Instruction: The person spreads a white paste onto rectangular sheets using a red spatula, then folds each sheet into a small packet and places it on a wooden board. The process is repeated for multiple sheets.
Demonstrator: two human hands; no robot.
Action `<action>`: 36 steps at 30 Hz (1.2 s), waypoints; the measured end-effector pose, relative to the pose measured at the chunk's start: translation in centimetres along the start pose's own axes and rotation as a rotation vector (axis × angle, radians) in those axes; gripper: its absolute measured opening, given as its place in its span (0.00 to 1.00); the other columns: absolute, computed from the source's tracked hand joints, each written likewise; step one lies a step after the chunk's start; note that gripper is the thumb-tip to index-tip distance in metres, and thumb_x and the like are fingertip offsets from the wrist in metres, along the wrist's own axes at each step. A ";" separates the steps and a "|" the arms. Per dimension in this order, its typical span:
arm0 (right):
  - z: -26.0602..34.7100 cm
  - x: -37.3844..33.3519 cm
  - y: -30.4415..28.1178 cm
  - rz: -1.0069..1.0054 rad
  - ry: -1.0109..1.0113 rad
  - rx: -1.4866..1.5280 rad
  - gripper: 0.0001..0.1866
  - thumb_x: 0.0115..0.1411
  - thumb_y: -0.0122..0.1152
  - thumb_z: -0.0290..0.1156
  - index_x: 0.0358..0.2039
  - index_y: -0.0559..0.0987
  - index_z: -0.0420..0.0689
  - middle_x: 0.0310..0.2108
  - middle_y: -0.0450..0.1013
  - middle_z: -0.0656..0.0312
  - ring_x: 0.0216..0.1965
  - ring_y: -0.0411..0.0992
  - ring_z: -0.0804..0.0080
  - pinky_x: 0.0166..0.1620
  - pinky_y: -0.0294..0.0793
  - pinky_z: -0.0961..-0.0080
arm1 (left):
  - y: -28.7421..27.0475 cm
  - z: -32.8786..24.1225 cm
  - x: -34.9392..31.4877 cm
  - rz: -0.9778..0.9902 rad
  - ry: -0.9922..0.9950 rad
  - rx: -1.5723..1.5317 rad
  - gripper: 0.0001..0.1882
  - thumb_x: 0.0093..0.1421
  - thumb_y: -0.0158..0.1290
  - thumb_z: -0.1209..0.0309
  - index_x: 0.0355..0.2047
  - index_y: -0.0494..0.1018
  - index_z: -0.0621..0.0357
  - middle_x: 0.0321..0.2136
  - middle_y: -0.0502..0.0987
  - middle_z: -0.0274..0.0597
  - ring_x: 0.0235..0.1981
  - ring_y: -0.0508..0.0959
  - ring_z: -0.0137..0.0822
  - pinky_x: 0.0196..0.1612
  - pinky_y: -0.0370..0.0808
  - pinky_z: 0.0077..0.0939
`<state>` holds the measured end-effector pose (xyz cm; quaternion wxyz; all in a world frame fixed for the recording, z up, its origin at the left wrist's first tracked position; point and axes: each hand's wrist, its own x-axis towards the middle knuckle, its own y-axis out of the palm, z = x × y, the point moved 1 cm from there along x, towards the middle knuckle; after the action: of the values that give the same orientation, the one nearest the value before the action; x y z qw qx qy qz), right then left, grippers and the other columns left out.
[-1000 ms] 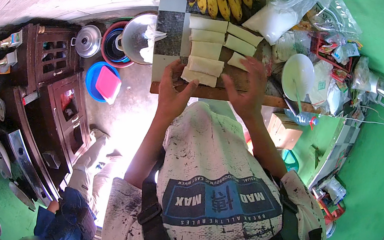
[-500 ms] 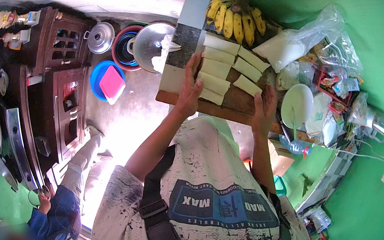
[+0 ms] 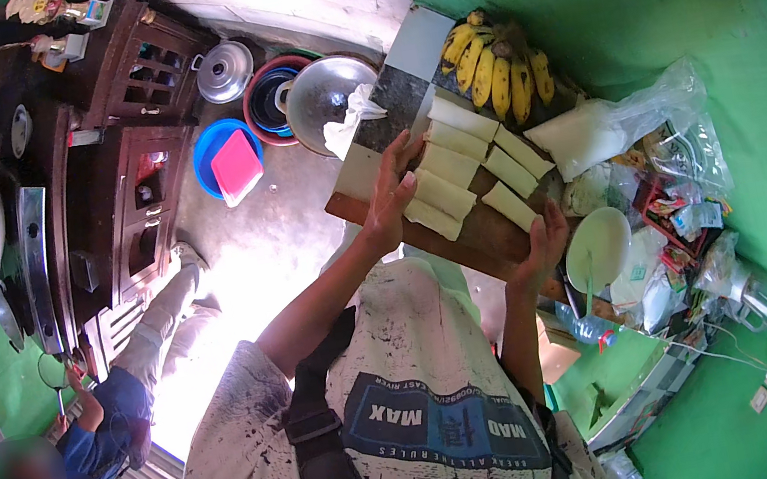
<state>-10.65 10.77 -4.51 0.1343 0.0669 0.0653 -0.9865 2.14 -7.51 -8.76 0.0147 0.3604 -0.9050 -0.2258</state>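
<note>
Here the work is on a brown wooden board [image 3: 479,234] set on the counter, with pale rectangular dough sheets [image 3: 452,165] laid across it in two overlapping rows. The left hand [image 3: 392,187] lies open and flat, fingers spread, its palm pressing the near-left sheets of the left row; it grips nothing. The right hand [image 3: 546,241] is also open, fingers slightly curled at the near-right end of the board, touching or just beside the nearest sheet of the right row [image 3: 512,205]; from this bent view I cannot tell whether it rests on the sheet or on the bare wood.

To do this well, I judge the palms should stay flat and the pressure light and even, so the soft sheets neither tear nor stick together where they overlap, and each piece should be squared to its neighbours before moving to another.

Each sheet is a long rectangle. Its long axis runs from far-left to near-right across the board, and the rows themselves step away from the person toward the far right, ending just short of a bunch of yellow bananas [image 3: 492,69]. A white plate [image 3: 598,249] sits just right of the board, a clear plastic bag [image 3: 628,122] farther right, and a steel bowl [image 3: 324,97] far left.
</note>
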 end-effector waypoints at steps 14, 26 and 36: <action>-0.7 -1.9 -0.3 0.065 0.010 0.005 0.32 0.66 0.58 0.40 0.64 0.60 0.37 0.57 0.67 0.51 0.60 0.64 0.60 0.66 0.57 0.62 | -1.6 0.1 0.3 -0.373 -0.065 -0.051 0.30 0.70 0.47 0.53 0.63 0.58 0.63 0.51 0.76 0.54 0.51 0.76 0.39 0.55 0.72 0.31; 0.9 -2.1 0.2 0.054 0.338 -0.126 0.33 0.67 0.56 0.39 0.67 0.61 0.34 0.67 0.60 0.53 0.67 0.58 0.63 0.68 0.54 0.66 | -3.1 -1.4 1.3 -0.176 -0.376 0.363 0.33 0.70 0.42 0.43 0.34 0.75 0.66 0.31 0.77 0.42 0.34 0.74 0.32 0.41 0.70 0.31; -0.5 -2.2 -0.2 0.066 0.282 0.033 0.28 0.67 0.57 0.40 0.61 0.68 0.35 0.59 0.67 0.52 0.60 0.65 0.62 0.64 0.60 0.66 | -3.1 0.9 0.6 -0.107 -0.504 -0.042 0.28 0.72 0.43 0.46 0.54 0.69 0.59 0.46 0.75 0.40 0.46 0.73 0.30 0.50 0.71 0.27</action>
<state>-8.59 11.63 -4.69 0.1552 0.2089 0.0651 -0.9633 3.53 -9.58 -10.97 -0.2158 0.3398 -0.8548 -0.3276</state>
